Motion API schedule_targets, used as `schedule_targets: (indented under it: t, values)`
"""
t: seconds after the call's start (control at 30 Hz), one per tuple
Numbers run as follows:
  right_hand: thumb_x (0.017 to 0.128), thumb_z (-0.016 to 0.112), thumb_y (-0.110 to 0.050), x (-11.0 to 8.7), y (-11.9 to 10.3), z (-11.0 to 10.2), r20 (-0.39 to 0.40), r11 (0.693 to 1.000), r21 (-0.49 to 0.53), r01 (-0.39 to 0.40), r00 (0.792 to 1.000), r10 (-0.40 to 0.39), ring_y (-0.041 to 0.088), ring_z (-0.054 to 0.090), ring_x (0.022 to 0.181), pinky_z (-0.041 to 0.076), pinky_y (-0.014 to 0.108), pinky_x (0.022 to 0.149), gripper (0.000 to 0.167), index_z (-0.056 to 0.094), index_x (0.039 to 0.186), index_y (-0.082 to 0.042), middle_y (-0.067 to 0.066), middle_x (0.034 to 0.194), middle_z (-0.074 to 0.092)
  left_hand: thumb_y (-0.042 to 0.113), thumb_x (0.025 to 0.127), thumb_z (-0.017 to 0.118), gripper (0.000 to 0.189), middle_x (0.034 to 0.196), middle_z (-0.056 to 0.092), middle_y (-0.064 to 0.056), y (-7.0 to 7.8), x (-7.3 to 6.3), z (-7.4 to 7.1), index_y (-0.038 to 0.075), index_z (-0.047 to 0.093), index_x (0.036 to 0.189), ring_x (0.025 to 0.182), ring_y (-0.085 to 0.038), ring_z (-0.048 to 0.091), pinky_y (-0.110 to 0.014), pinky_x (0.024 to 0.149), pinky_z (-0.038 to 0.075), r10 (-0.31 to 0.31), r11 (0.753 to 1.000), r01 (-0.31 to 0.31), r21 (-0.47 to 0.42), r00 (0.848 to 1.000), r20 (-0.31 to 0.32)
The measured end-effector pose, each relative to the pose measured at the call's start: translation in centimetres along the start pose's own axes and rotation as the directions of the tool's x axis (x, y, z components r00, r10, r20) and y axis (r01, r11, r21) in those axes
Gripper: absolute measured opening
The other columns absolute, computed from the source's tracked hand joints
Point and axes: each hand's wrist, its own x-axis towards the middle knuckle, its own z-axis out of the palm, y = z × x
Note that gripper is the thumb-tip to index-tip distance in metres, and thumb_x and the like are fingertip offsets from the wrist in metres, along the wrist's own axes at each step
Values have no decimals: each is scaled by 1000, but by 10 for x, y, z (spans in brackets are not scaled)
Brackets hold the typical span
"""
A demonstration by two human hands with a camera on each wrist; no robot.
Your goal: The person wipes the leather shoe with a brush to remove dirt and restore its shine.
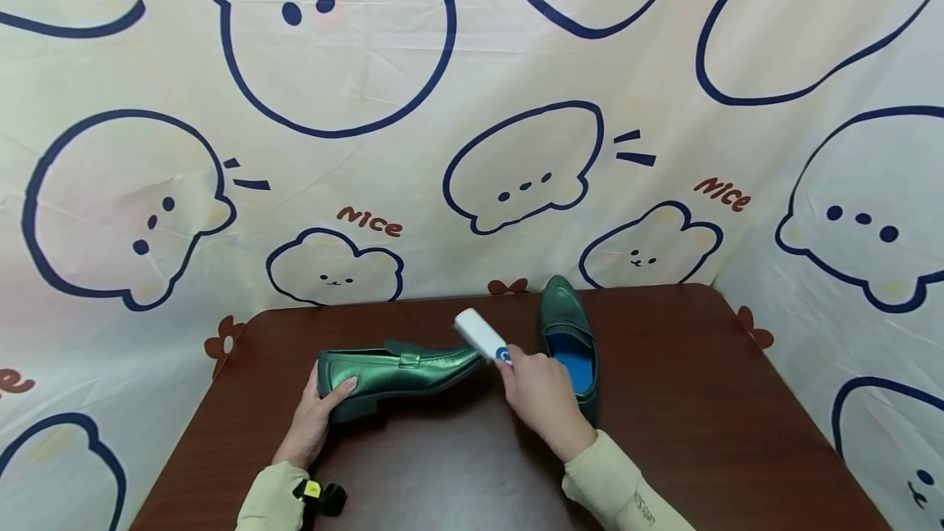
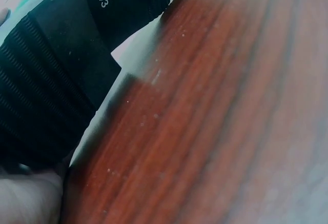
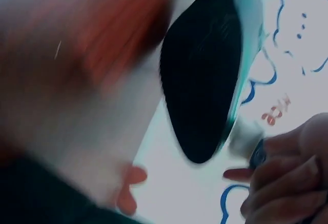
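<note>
In the head view my left hand (image 1: 308,424) grips a shiny green loafer (image 1: 406,371) by its heel, thumb on the near side. The shoe is tipped on its side with the toe to the right. Its black sole (image 2: 61,44), marked 43, shows in the left wrist view. My right hand (image 1: 542,396) holds a white brush (image 1: 481,334) with a blue mark, its head just by the loafer's toe. I cannot tell whether they touch. In the right wrist view the curled fingers (image 3: 282,183) partly hide the brush (image 3: 247,141).
A second green loafer (image 1: 566,334) with a blue insole stands right of my right hand, toe toward the wall. The brown wooden table (image 1: 701,400) ends at a cloth backdrop (image 1: 413,162) printed with cartoon faces. A black device (image 1: 322,496) is strapped at my left sleeve.
</note>
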Motion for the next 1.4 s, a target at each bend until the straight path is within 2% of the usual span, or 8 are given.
schedule_targets:
  t: [0.1, 0.23, 0.5, 0.67, 1.0, 1.17, 1.27, 1.4]
  values:
    - [101, 69, -31, -4, -10, 3, 60, 995, 50, 91, 994, -94, 15, 61, 59, 50, 31, 52, 24, 71, 108, -8, 6, 84, 76, 18, 104, 61, 71, 123, 56, 5, -1, 0, -1, 13, 20, 162, 104, -7, 57, -19, 88, 50, 0, 1000, 0, -1, 1000, -1]
    - [101, 68, -32, -8, -16, 7, 68, 987, 51, 156, 985, -159, 16, 68, 65, 54, 32, 55, 25, 72, 111, -9, 5, 88, 78, 19, 104, 61, 71, 124, 55, 4, -1, 1, 0, 13, 20, 162, 105, -8, 57, -19, 89, 49, 7, 1000, -7, 2, 1000, -1]
    - [99, 71, -27, -6, -1, 6, -15, 1000, -18, 1, 1000, -1, 17, 56, 51, 43, 30, 44, 21, 71, 101, -6, 8, 73, 71, 19, 104, 62, 72, 127, 54, 5, 1, 2, 1, 13, 21, 162, 108, -7, 56, -18, 91, 48, -2, 1000, 2, 9, 1000, 2]
    - [98, 73, -24, -2, 8, 2, -64, 996, -62, -68, 996, 64, 21, 56, 48, 45, 33, 42, 23, 70, 93, -2, 12, 69, 69, 19, 103, 63, 70, 127, 53, 4, 1, 1, 2, 14, 22, 161, 108, -8, 56, -18, 90, 48, 3, 1000, -3, 14, 1000, 3]
    - [97, 74, -26, 0, 8, 1, -58, 997, -50, -53, 997, 50, 18, 53, 47, 44, 31, 43, 23, 72, 96, -2, 10, 70, 70, 11, 102, 65, 64, 122, 59, 8, 1, -5, -4, 9, 31, 156, 106, -5, 58, -17, 90, 49, 56, 997, -57, 43, 998, 18]
    - [99, 72, -28, 1, 7, 0, -43, 999, -21, -47, 998, 46, 17, 54, 49, 46, 31, 45, 25, 72, 101, -3, 10, 75, 72, 9, 100, 65, 69, 124, 57, 10, 2, -6, -6, 10, 28, 159, 107, -4, 56, -14, 91, 47, 79, 994, -80, 72, 997, 23]
    - [100, 70, -29, 3, 4, 2, -17, 999, 16, -51, 999, 51, 17, 56, 51, 48, 31, 47, 26, 71, 104, -3, 10, 77, 72, 10, 99, 68, 71, 129, 55, 3, 1, -5, -1, 10, 29, 159, 108, -5, 54, -13, 91, 46, 95, 987, -93, 132, 995, -6]
    - [102, 68, -29, 5, 1, 6, 48, 995, 70, -68, 997, 65, 15, 56, 52, 46, 30, 47, 27, 69, 109, -3, 10, 80, 72, 16, 95, 76, 83, 144, 46, -10, 1, -3, 8, 9, 25, 161, 116, -1, 48, -9, 92, 42, 75, 980, -65, 187, 996, -47]
